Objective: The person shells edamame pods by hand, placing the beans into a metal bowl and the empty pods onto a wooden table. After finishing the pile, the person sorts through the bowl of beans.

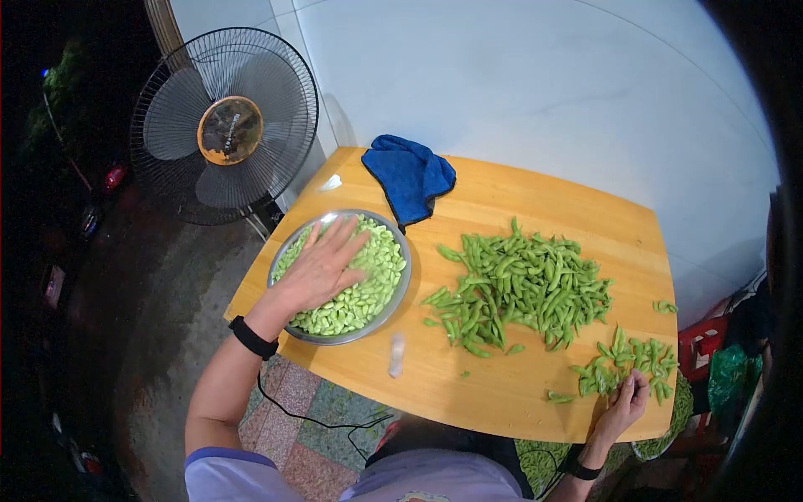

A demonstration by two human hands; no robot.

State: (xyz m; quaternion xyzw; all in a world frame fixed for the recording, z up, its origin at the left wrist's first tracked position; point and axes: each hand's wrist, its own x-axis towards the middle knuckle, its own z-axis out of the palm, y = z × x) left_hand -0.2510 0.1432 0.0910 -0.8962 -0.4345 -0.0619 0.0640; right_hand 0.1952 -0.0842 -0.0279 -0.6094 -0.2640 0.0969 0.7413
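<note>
My left hand [324, 266] lies over a round metal bowl [403, 289] full of shelled green beans [381, 261]. Its fingers are spread, palm down on the beans, and it seems to grip nothing. At the table's front right, my right hand [626, 408] is closed, with thumb and fingertips pinched together. Whatever those fingertips hold is too small to make out. They touch the near side of a small heap of green pods [598, 376]. Between the two hands, farther back, a larger pile of green bean pods [539, 284] is spread on the wooden table [502, 406].
A blue cloth [408, 177] and a white scrap [332, 182] lie at the back. A pale strip [396, 356] rests near the front edge. Left of the table stands a fan [230, 130]. A green plastic bag [732, 381] is at the right, and a cable [314, 421] hangs below.
</note>
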